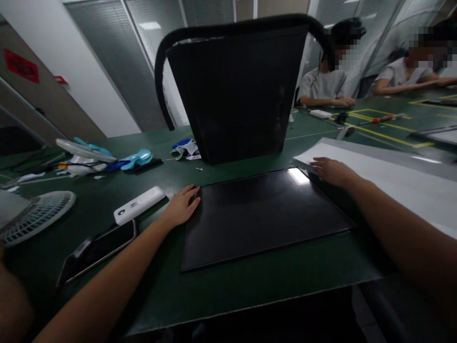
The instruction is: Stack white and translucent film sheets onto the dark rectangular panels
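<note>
A flat black glossy panel (260, 216) lies on the green table (228, 286) in front of me. My left hand (181, 206) rests at the panel's far left corner, fingers curled down onto its edge. My right hand (330, 170) lies at the panel's far right corner, fingers extended onto the edge there, beside a grey-white sheet (392, 181). Neither hand lifts the panel off the table.
A large black upright frame (243, 90) stands behind the panel. A white power bank (139, 205), a phone (98, 250), a small fan (34, 214) and blue tools (137, 158) lie at the left. Two other people sit at the far right.
</note>
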Demonstrator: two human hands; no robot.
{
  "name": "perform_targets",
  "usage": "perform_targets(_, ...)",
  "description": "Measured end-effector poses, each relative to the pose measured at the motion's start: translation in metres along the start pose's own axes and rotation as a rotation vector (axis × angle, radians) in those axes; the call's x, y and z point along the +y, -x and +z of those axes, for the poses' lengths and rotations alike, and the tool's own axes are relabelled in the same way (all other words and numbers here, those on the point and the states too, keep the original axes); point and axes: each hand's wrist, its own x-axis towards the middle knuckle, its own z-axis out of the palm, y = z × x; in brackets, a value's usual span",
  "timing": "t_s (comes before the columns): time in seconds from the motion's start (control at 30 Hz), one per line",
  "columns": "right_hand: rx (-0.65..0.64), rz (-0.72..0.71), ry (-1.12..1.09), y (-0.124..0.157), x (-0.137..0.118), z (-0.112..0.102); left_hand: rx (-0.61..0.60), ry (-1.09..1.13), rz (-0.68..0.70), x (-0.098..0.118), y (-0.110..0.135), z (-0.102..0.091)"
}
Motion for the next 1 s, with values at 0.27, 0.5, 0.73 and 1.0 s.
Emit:
perform_targets(0.27, 0.129, 0.286, 0.137, 0.018, -0.046, -0.037, 0.016, -0.018, 0.016, -0.003, 0.0, 0.005)
perform_targets(0.5, 0.247, 0.222, 0.125, 0.042, -0.096, -0.066, 0.02, -0.012, 0.012, -0.002, 0.001, 0.004)
perform_targets(0.73, 0.153, -0.187, -0.151, 0.056, -0.164, -0.06, 0.008, -0.005, 0.007, 0.0, 0.003, 0.0)
perform_targets(1.0, -0.258, -0.651, -0.628, 0.084, -0.227, -0.055, 0.039, 0.095, -0.038, 0.003, 0.004, 0.0)
